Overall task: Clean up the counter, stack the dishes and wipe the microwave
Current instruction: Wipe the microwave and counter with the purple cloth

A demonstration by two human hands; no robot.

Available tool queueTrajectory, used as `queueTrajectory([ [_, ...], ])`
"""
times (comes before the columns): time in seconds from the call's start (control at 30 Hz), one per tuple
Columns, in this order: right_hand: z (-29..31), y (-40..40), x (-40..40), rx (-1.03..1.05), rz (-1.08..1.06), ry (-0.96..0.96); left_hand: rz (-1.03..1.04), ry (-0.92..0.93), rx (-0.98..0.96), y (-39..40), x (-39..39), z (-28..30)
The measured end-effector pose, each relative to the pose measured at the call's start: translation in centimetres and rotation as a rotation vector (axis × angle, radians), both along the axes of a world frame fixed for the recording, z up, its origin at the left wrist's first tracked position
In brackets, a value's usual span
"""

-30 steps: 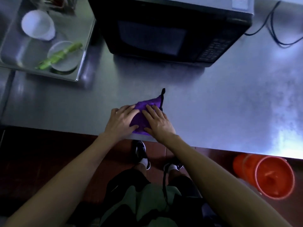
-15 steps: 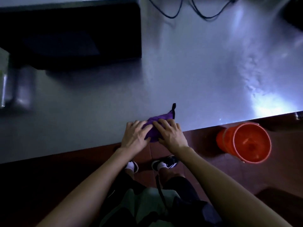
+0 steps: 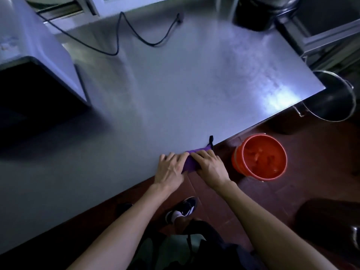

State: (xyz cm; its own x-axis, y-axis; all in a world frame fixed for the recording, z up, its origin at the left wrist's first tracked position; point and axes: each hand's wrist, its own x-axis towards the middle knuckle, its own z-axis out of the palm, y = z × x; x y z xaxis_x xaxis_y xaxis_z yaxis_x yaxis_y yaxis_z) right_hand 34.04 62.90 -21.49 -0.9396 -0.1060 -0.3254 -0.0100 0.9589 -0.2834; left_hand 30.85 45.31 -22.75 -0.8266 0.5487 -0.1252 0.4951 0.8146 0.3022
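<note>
Both hands sit at the near edge of the steel counter (image 3: 175,90), lower centre of the frame, pressing on a folded purple cloth (image 3: 190,162). Left hand (image 3: 170,169) lies flat w/ fingers fairly straight over the cloth's left part; right hand (image 3: 211,166) covers its right part, fingers extended and laid on top — neither is curled round it as far as I can see. The cloth lies right at the counter's front edge; a small black loop (image 3: 211,140) sticks up from its far corner.

Microwave (image 3: 39,75) takes up the left and upper left of the frame, pale top, dark front, well apart from the hands. A black cable (image 3: 118,36) loops across the counter near the top centre.

On the floor at right, just past the counter edge, stands an orange bucket (image 3: 260,155) — near the right hand but not touching. A big metal pot (image 3: 331,98) sits at the right edge by the counter's corner. A dark round vessel (image 3: 255,12) sits at top right.
</note>
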Motion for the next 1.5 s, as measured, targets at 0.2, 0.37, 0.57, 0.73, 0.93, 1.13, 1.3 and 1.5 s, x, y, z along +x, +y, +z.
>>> queueTrajectory([
  [0.2, 1.4, 5.5, -0.5, -0.048, -0.124, 0.095, -0.076, 0.078, 0.067, 5.4, -2.7, 1.8],
  [0.37, 2.6, 8.6, -2.9, -0.047, -0.160, 0.212, -0.111, 0.125, 0.143, 8.6, -6.2, 2.6],
  [0.57, 4.1, 12.6, -6.9, 0.018, -0.193, 0.234, -0.125, 0.142, 0.289, 12.9, -10.6, 2.6],
  [0.73, 5.4, 15.9, -10.3, 0.050, -0.174, 0.301, -0.127, 0.115, 0.348, 15.9, -14.4, 3.3],
  [0.93, 6.0, 18.8, -12.6, 0.075, -0.191, 0.342, -0.168, 0.035, 0.343, 18.9, -16.9, 3.4],
  [1.13, 5.4, 23.8, -13.6, 0.091, -0.200, 0.343, -0.210, -0.018, 0.349, 23.7, -18.6, 2.7],
  [1.3, 4.7, 30.6, -14.8, 0.086, -0.234, 0.340, -0.222, -0.054, 0.347, 30.6, -20.0, 2.6],
  [1.5, 3.7, 40.5, -17.1, 0.029, -0.285, 0.301, -0.219, -0.110, 0.274, 40.0, -21.5, 2.5],
])
